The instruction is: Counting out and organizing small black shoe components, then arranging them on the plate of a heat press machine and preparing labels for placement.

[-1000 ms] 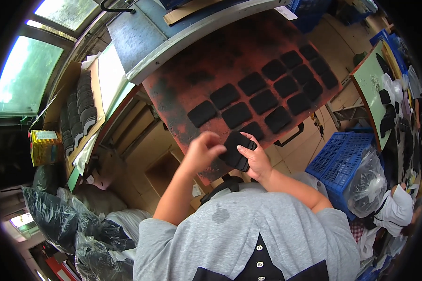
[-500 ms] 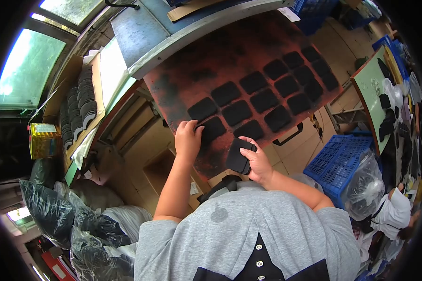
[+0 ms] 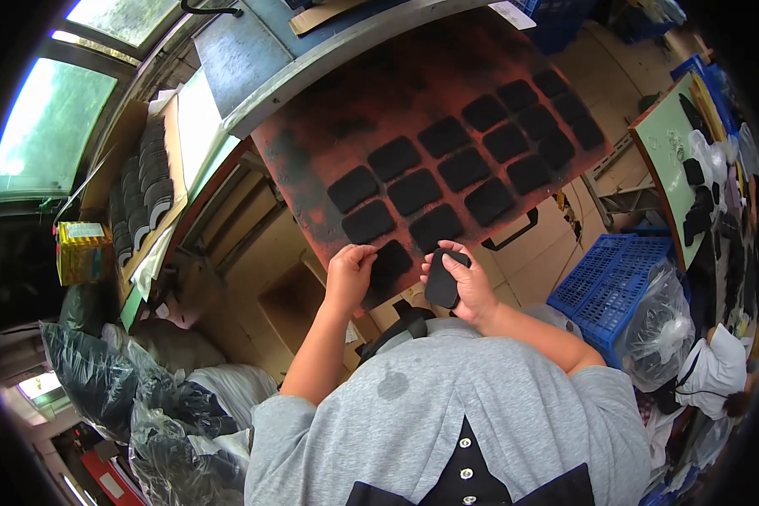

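Observation:
Black rounded rectangular pads (image 3: 414,193) lie in rows on a red, black-stained board (image 3: 312,181) in front of me. At the board's near left, my left hand (image 3: 348,274) has its fingers pinched together at the left edge of one black pad (image 3: 390,263), which lies on the surface. To its right, my right hand (image 3: 472,291) grips a small stack of similar black pads (image 3: 441,282), held above the board's near edge with the thumb on top. How many pads are in the stack cannot be made out.
A grey metal ledge (image 3: 346,52) runs along the board's far side. On the left stands a carton of stacked dark curved pieces (image 3: 135,190). Blue crates (image 3: 594,278) and a clear plastic bag (image 3: 659,329) are at the right. Dark bagged bundles (image 3: 88,371) sit at lower left.
My left hand has come nearer to me and slightly right, and one more black pad now lies at the board's near left. My right hand has turned its stack more upright. The view has shifted slightly.

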A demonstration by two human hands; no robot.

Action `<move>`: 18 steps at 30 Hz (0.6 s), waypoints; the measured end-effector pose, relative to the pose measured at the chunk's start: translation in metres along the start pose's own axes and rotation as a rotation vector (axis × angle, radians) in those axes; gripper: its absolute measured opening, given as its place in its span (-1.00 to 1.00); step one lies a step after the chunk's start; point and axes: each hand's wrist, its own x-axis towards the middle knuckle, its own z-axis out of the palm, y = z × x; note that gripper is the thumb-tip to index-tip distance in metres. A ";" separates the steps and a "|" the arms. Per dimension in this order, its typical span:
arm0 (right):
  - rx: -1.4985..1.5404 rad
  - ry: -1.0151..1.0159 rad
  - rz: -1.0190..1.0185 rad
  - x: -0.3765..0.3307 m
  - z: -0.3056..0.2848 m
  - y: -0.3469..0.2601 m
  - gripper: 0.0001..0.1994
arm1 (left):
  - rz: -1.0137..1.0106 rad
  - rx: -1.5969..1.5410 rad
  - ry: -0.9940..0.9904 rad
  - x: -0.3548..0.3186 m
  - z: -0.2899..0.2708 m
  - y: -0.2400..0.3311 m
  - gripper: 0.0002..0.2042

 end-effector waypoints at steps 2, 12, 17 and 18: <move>-0.003 -0.007 0.006 -0.003 -0.003 0.000 -0.73 | 0.118 0.121 0.089 -0.001 0.005 -0.006 -0.84; -0.005 -0.017 -0.002 -0.014 -0.015 -0.005 -0.74 | 0.062 0.187 0.299 -0.005 0.058 -0.001 -0.36; -0.010 -0.026 -0.019 -0.018 -0.022 -0.012 -0.73 | 0.040 0.078 0.351 -0.006 0.063 0.004 -0.40; 0.003 -0.026 -0.008 -0.019 -0.022 -0.013 -0.74 | 0.039 0.079 0.353 -0.005 0.062 0.003 -0.40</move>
